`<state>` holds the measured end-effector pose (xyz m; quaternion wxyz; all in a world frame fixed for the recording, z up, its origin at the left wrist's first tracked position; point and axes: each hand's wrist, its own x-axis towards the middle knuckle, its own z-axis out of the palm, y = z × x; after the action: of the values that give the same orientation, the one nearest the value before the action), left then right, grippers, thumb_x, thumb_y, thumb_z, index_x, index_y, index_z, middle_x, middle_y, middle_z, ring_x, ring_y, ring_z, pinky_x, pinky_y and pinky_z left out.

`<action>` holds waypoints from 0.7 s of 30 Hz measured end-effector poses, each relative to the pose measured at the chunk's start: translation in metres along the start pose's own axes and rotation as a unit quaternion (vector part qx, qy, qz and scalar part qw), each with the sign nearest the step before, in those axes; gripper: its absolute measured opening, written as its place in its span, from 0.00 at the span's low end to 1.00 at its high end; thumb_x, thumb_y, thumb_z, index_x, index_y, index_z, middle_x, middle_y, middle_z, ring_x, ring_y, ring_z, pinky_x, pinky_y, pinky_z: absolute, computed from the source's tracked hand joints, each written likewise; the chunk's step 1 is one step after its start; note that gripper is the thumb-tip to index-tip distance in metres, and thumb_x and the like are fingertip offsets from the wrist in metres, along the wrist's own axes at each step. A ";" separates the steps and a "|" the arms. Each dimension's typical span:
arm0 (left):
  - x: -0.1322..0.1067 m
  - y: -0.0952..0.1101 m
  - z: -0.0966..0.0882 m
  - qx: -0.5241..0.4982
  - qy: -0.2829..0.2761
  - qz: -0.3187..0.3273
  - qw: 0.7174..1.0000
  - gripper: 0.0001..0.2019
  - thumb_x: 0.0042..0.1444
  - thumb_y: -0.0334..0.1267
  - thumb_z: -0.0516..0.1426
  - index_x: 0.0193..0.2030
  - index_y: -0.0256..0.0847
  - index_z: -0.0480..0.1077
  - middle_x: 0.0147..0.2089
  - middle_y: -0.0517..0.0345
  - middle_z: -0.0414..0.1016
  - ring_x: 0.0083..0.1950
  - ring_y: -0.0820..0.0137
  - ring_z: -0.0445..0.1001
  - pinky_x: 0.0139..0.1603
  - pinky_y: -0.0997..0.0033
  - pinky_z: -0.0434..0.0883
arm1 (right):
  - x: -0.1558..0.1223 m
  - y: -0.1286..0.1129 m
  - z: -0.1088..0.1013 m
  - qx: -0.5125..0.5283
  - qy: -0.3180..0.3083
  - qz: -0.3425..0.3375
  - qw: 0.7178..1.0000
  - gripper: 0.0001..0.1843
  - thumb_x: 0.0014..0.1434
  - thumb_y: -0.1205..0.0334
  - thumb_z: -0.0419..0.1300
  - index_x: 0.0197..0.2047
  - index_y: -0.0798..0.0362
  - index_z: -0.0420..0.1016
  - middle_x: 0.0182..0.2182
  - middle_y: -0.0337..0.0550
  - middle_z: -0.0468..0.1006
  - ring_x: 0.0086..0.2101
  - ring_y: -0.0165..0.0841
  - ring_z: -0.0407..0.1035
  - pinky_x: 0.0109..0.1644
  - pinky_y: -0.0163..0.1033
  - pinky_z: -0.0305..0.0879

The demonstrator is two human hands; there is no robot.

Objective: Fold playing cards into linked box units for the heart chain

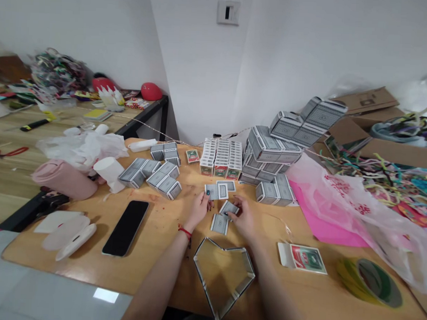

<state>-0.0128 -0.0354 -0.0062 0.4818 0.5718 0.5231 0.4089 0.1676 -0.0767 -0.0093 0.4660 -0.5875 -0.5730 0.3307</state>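
Note:
My left hand [199, 207] is closed on a playing card [219, 192] with a grey patterned back, pinched at its left end. Just behind it, another grey-backed card [230, 185] lies on the table. My right hand [242, 211] pinches a second playing card [227, 208] between thumb and fingers, and a further card [219, 224] lies flat below it. Between my forearms stands a heart-shaped frame [251, 271] made of cards on edge. To the right rests a card box [306, 258] with its white flap open.
Rows of boxed decks [221, 158] stand at the back, beside stacked card-covered blocks [274, 148]. More such blocks [163, 179] sit left. A phone [125, 228], a pink tumbler [64, 179], yellow tape [369, 281] and a plastic bag [356, 204] lie around.

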 end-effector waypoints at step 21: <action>-0.002 0.001 0.002 0.066 -0.030 0.047 0.996 0.16 0.59 0.46 0.42 0.27 0.39 0.60 0.24 0.58 0.69 0.24 0.75 0.66 0.26 0.74 0.62 | 0.001 -0.005 -0.013 0.245 0.021 0.066 0.967 0.20 0.51 0.53 0.57 0.46 0.49 0.62 0.28 0.37 0.69 0.20 0.28 0.65 0.22 0.35 0.63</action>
<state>-0.0109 -0.0374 -0.0055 0.4387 0.6381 0.5072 0.3782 0.1780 -0.0784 -0.0003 0.5845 -0.4987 -0.4246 0.4789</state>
